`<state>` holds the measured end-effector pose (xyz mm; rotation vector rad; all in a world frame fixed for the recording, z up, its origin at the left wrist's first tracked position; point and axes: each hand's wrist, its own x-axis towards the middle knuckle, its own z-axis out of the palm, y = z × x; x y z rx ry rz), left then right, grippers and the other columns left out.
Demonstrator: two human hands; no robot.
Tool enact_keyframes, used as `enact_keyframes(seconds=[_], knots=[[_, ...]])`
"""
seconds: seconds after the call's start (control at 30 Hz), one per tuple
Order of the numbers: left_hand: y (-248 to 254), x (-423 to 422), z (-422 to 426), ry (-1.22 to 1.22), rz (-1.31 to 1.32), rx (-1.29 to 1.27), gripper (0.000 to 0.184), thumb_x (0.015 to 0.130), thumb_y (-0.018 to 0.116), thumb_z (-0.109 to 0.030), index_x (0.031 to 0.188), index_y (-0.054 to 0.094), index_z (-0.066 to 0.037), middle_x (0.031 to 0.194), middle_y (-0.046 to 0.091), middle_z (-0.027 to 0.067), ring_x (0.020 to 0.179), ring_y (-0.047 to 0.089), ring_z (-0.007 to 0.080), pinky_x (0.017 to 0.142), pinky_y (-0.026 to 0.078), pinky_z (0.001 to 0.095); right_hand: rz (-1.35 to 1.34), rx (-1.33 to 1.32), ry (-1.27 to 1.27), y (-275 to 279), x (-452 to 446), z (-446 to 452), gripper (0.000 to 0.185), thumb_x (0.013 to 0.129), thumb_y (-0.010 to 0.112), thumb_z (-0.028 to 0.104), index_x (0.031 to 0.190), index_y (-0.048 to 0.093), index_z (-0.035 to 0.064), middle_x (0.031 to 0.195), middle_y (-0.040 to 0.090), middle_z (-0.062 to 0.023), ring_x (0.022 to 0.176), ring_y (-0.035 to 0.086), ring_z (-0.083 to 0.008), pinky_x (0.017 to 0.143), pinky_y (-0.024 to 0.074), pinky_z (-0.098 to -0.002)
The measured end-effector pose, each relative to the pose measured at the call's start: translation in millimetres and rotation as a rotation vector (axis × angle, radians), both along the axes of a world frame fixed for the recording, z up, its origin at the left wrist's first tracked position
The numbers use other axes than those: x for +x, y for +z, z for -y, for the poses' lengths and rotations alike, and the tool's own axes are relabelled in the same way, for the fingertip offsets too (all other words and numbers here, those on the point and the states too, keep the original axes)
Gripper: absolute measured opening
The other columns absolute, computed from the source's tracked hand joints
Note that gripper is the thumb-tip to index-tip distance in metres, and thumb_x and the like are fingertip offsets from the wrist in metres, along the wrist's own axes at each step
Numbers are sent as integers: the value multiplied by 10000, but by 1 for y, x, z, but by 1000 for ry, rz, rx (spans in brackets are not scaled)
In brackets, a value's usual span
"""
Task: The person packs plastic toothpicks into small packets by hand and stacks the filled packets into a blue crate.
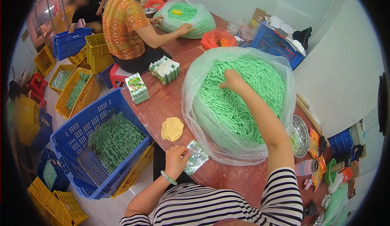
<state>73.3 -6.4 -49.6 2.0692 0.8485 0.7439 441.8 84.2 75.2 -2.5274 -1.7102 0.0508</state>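
Note:
My left hand (177, 161), with a pale green bangle on its wrist, pinches the edge of a small clear-and-green plastic packet (196, 157) over the table's near edge. My right hand (232, 81) reaches into a large clear plastic bag (191, 100) heaped with thin light green sticks (260, 83). Thumb and forefinger are apart there, touching the sticks; the other fingers are mostly hidden. Beside the left hand lies a pale yellow folded cloth-like piece (172, 129).
Stacked printed packets (137, 88) and more packets (165, 69) stand on the red table (156, 104). Left is a blue crate (73, 144) of filled packets. A metal bowl (300, 136) and pink cup (306, 167) sit right. A co-worker (126, 27) handles another bag (203, 24).

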Motion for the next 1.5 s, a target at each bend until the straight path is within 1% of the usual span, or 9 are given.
enact_keyframes(seconds=[0.27, 0.57, 0.67, 0.77, 0.87, 0.9, 1.0, 1.37, 1.5], knots=[[6, -9, -9, -76, 92, -241, 139, 743, 747, -93, 840, 675, -24, 712, 578, 72, 629, 549, 201, 585, 434, 322, 99, -190, -11, -7, 24, -22, 252, 606, 772, 117, 812, 682, 1, 891, 678, -217, 852, 664, -357, 754, 542, -417], [10, -16, -11, -111, 170, -372, 120, 818, 724, -78, 920, 694, -21, 742, 528, 4, 657, 492, 78, 591, 411, 236, 103, -245, 26, -1, 24, -23, 242, 620, 726, 89, 830, 669, -16, 900, 674, -228, 853, 661, -359, 746, 536, -414], [15, -16, -12, -126, 229, -410, 111, 845, 695, -70, 939, 696, -11, 744, 520, 0, 698, 498, 78, 654, 415, 233, 34, -228, 39, 1, 28, -16, 272, 626, 698, 107, 866, 663, -17, 906, 669, -233, 867, 655, -367, 753, 528, -418], [7, -20, -16, -139, 239, -429, 142, 885, 657, -101, 978, 681, 3, 751, 562, 4, 719, 535, 93, 675, 434, 240, 28, -266, 16, 12, 18, -9, 272, 665, 697, 120, 911, 686, 5, 996, 673, -230, 948, 648, -376, 833, 526, -425], [10, -25, -26, -170, 429, -858, 144, 927, 616, -109, 999, 667, 5, 804, 600, -21, 754, 534, 66, 705, 434, 236, 7, -88, 82, 6, 18, 4, 254, 669, 683, 110, 897, 674, 0, 967, 668, -233, 949, 641, -375, 840, 515, -436], [11, -28, -29, -207, 451, -894, 144, 955, 585, -112, 1016, 652, 0, 875, 639, -20, 794, 553, 54, 745, 439, 228, 18, -73, 99, 3, 19, 5, 264, 669, 677, 110, 909, 666, 0, 968, 666, -230, 943, 638, -377, 838, 512, -438], [24, -28, -31, -183, 530, -986, 145, 956, 585, -108, 1022, 648, 5, 907, 661, -5, 820, 575, 60, 770, 444, 221, 31, -46, 141, -5, 21, 8, 290, 672, 665, 100, 942, 646, -2, 970, 658, -226, 934, 629, -380, 837, 503, -446], [39, -29, -31, -348, 746, -1489, 230, 951, 567, -83, 1163, 601, -2, 1116, 670, 85, 1008, 655, 180, 911, 519, 346, 17, -89, 180, -2, 18, 10, 242, 719, 657, 84, 942, 646, -9, 1025, 641, -230, 1023, 610, -374, 865, 499, -450], [44, -33, -28, -339, 823, -1542, 234, 940, 579, -89, 1157, 588, -4, 1110, 666, 107, 985, 667, 204, 898, 535, 366, -177, 120, 151, 6, 25, 24, 244, 736, 660, 97, 955, 644, -8, 930, 659, -185, 910, 635, -325, 790, 507, -418]])
